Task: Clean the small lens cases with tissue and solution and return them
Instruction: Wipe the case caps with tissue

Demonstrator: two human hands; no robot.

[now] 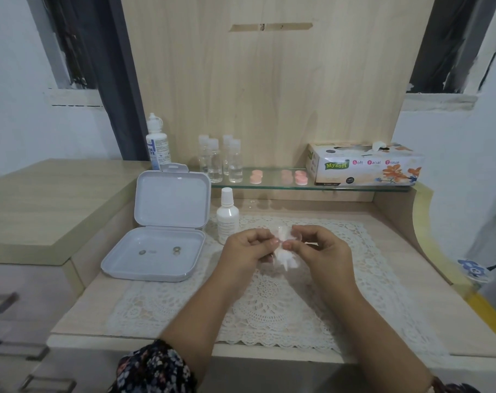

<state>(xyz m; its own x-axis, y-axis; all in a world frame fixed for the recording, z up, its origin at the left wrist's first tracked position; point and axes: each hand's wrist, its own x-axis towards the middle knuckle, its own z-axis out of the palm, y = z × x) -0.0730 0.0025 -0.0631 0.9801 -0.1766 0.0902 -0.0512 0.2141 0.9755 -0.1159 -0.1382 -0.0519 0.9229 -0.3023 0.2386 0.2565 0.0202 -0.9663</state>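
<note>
White plastic shows at the left, where an open hinged box [156,251] lies on the counter [79,313] with two small round items in its tray, too small to be identified. Just to its right a small white bottle [227,217] stands capped at the edge of a lace mat [269,307]. Above the mat, the left hand [245,249] is seen with its fingers [265,241] curled, pinching one side of a wad of tissue [283,251]; the right hand [320,248] grips the other side, its fingers likewise curled, and something small and clear appears to be wrapped or pressed inside the tissue, though it cannot be made out with certainty. It is judged that a wiping step is under way and that the task is only partly done. On the glass shelf [354,189] behind, a large solution bottle [157,143], four clear vials [221,160], four pink lens cases [280,177] and a tissue box [365,164] are lined up. Whether those pink cases are already cleaned cannot be told; the piece in hand remains to be returned.
</note>
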